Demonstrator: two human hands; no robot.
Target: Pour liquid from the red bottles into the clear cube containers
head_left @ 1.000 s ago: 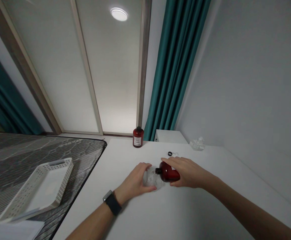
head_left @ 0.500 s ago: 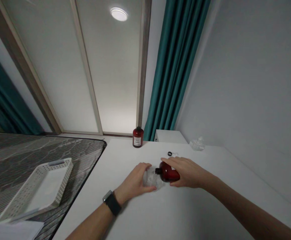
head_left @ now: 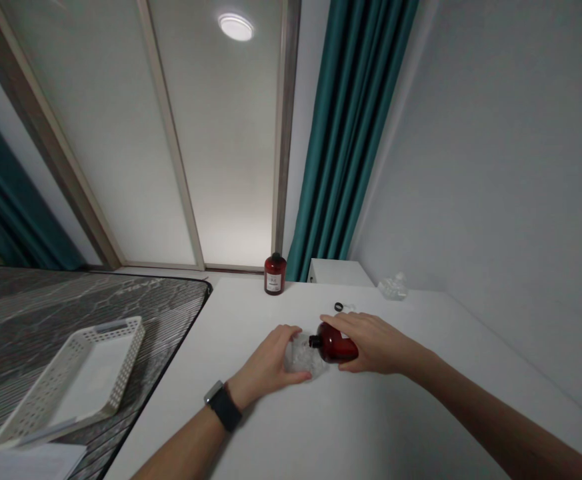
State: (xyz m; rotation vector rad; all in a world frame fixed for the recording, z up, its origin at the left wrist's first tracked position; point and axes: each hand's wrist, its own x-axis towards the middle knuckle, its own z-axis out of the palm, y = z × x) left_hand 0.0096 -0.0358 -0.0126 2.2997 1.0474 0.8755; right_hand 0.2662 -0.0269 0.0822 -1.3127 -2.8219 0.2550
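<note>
A dark red bottle [head_left: 335, 347] lies tipped on its side on the white table [head_left: 351, 427], its uncapped black neck pointing left. My right hand [head_left: 371, 341] is closed around the bottle's body. Its mouth rests against a small clear container [head_left: 301, 359] that my left hand [head_left: 269, 365] grips from the left; a dark watch [head_left: 222, 407] sits on that wrist. A small black ring, perhaps the cap [head_left: 339, 307], lies just behind the hands.
A second red bottle [head_left: 274, 274] stands upright at the table's far edge, near a teal curtain [head_left: 351, 140]. A clear crumpled piece of plastic [head_left: 392, 287] lies at the back right. A white perforated tray [head_left: 71, 377] rests on a grey patterned mattress [head_left: 61, 313] to the left.
</note>
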